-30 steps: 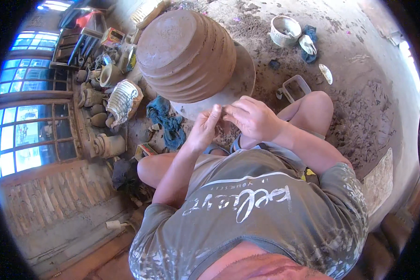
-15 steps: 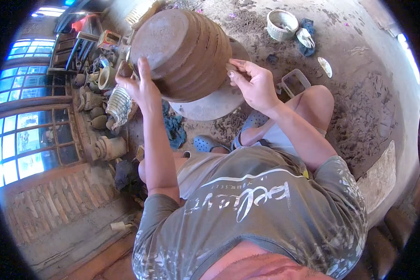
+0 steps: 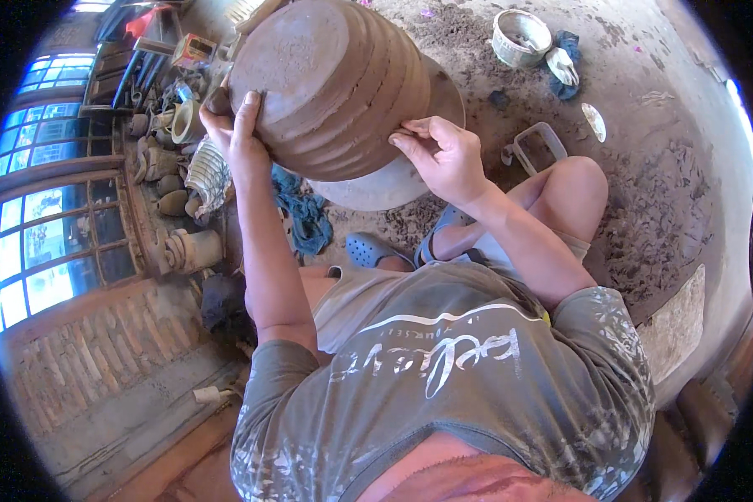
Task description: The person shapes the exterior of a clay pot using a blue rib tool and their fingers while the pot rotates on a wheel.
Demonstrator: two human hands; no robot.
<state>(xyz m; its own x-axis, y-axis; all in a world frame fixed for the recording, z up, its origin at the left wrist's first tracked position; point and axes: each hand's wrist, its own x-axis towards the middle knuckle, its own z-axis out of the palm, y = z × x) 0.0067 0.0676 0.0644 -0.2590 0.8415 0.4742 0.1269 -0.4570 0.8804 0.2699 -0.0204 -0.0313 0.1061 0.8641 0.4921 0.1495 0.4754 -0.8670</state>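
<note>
A large brown clay pot point(image 3: 343, 84) with a ridged wall lies tilted, its flat round base facing up and toward me. It rests over a pale round disc point(image 3: 376, 188). At the pot's left edge my left hand point(image 3: 241, 138) is curled round a dark brown clay lump point(image 3: 217, 102), its thumb against the rim of the base. My right hand point(image 3: 450, 159) is closed in a pinch, with its fingertips against the ridged wall on the right. Whatever lies between those fingertips is too small to make out.
A pale bucket point(image 3: 520, 40) stands at the far right beside a dark cloth and white glove. A clear plastic box point(image 3: 540, 149) sits past my right knee. Blue cloth point(image 3: 305, 216) lies beneath my left forearm. Several pots point(image 3: 184, 121) line the left, by the windows. Clay crumbs point(image 3: 653, 209) cover the floor at right.
My right hand has shifted slightly left and down along the pot's wall, still pinched. My left hand stays at the pot's left edge. The view has shifted a little.
</note>
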